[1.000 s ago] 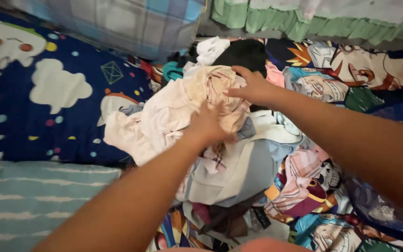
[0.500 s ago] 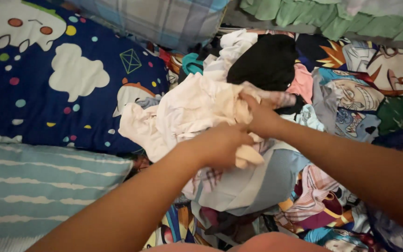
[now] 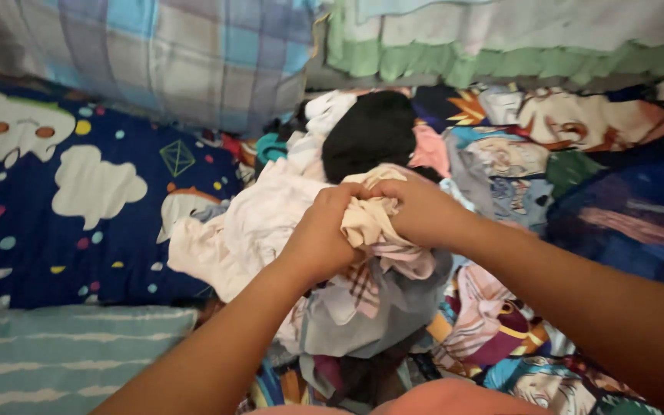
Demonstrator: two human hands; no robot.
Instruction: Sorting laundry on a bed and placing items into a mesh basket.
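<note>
A heap of mixed clothes (image 3: 363, 307) lies on a bed covered by a cartoon-print sheet (image 3: 516, 154). My left hand (image 3: 320, 234) and my right hand (image 3: 416, 211) meet above the heap, both closed on a bunched cream garment (image 3: 366, 219) with a pink plaid part hanging below it. Under the hands lie a pale pink cloth (image 3: 247, 223) and a grey garment (image 3: 378, 319). A black garment (image 3: 370, 134) sits just behind the hands.
A dark blue pillow with clouds and dots (image 3: 78, 192) lies at the left, a striped teal pillow (image 3: 63, 361) at the lower left. A plaid pillow (image 3: 170, 54) and green ruffled bedding (image 3: 516, 46) line the back.
Both hands have gathered the cream garment out of the heap and closed together on it. One second ago they were apart, reaching into the clothes.
</note>
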